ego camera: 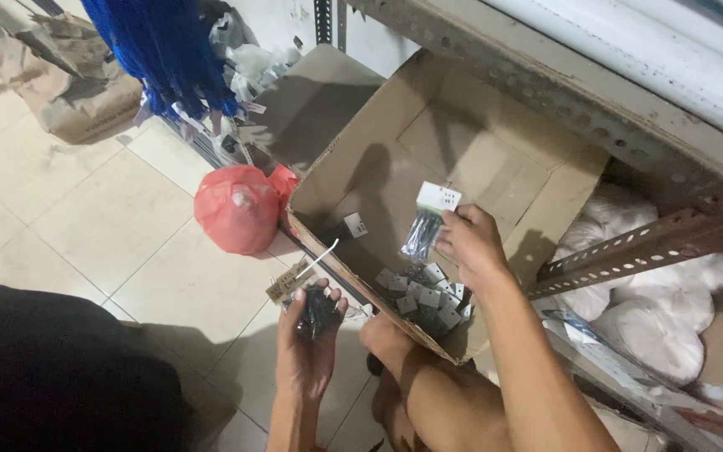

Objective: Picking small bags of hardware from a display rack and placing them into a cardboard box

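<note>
- I see my right hand (472, 243) inside the cardboard box (462, 134), fingers pinched shut on one packet (430, 219): a small clear bag of dark parts with a white card on top, held up above the box floor.
- My left hand (310, 331) is outside the box, just beyond its near wall, closed around a bundle (318, 311) of the same dark packets.
- A tan tag (288, 280) and a thin white strip stick up from near that bundle, against the box's near edge; I cannot tell whether the hand holds them.
- A pile (424, 300) of more packets lies in the box's near corner, just below the right hand.
- One lone packet (353, 225) sits on the box floor toward its left wall, apart from the pile.
- A red bag (236, 209) lies on the tiled floor, touching the box's left corner.
- Blue cords (165, 54) hang beyond the red bag, further from the box.
- A metal shelf frame (629, 251) runs along the box's right side, with white bags (654, 310) under it.
- My knee (395, 347) rests against the box's near corner.
</note>
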